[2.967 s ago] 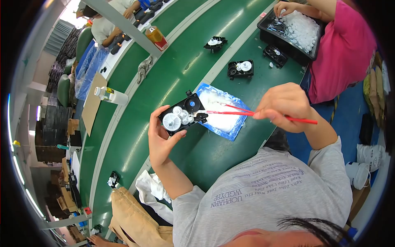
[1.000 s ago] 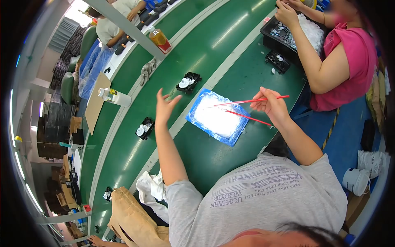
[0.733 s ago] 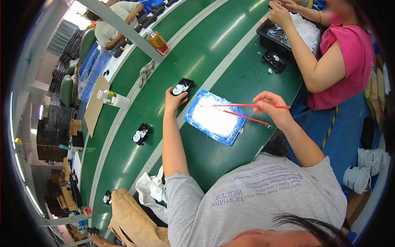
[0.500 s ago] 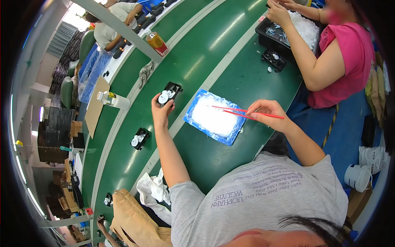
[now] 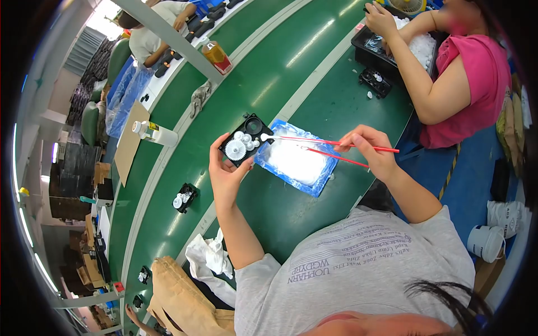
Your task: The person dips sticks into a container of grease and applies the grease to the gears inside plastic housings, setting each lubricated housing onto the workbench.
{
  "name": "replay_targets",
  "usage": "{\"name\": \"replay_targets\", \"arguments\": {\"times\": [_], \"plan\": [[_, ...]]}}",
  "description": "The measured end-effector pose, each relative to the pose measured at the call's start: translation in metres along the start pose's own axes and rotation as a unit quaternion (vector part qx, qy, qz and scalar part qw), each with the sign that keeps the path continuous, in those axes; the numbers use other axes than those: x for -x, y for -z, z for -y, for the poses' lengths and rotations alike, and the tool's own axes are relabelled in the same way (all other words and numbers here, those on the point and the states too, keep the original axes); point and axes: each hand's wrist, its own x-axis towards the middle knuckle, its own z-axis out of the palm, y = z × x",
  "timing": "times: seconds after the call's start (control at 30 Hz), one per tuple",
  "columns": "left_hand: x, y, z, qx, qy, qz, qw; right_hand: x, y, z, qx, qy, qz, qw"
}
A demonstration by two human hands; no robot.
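My left hand [image 5: 227, 178] grips a black gear housing [image 5: 253, 124] by its edge, tilted up toward me. Inside it sit white gears [image 5: 236, 148], one large and several small. My right hand [image 5: 367, 148] pinches a thin red stick [image 5: 314, 139]; its white-coated tip reaches the right edge of the housing. Whether the tip touches a part there, I cannot tell. A second red stick [image 5: 339, 158] has its tip over the white paste [image 5: 297, 162] in the blue-lined tray [image 5: 320, 187]. Its other end passes close under my right hand.
Another gear housing [image 5: 185, 197] stands left on the green belt, and further ones lie beyond it. A white bottle [image 5: 155, 134], a rag [image 5: 200, 99] and a drink bottle [image 5: 217, 56] are farther off. At right, a co-worker in pink reaches into a black bin [image 5: 364, 47], beside another housing [image 5: 375, 82].
My left hand has brought the gear housing closer to the tray and turned its gears toward me. The red stick in my right hand has moved left, from the paste to the housing. The belt's housings shifted slightly.
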Motion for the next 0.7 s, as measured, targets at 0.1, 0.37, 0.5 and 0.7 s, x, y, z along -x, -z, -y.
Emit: {"name": "replay_targets", "arguments": {"times": [0.1,0.37,0.5,0.7], "plan": [[0.006,-0.004,-0.005,-0.012,-0.022,0.006,1.0,-0.005,-0.003,-0.002,0.031,-0.002,0.017,0.999],[0.013,-0.001,-0.009,-0.087,-0.04,0.024,0.995,-0.025,0.001,0.036,0.238,0.14,0.14,0.951],[0.015,0.0,-0.016,-0.062,-0.035,0.011,0.997,-0.022,-0.001,0.044,0.264,0.152,0.14,0.942],[0.017,-0.002,-0.011,-0.131,-0.049,0.014,0.99,-0.021,-0.009,0.048,0.272,0.202,0.119,0.933]]}}
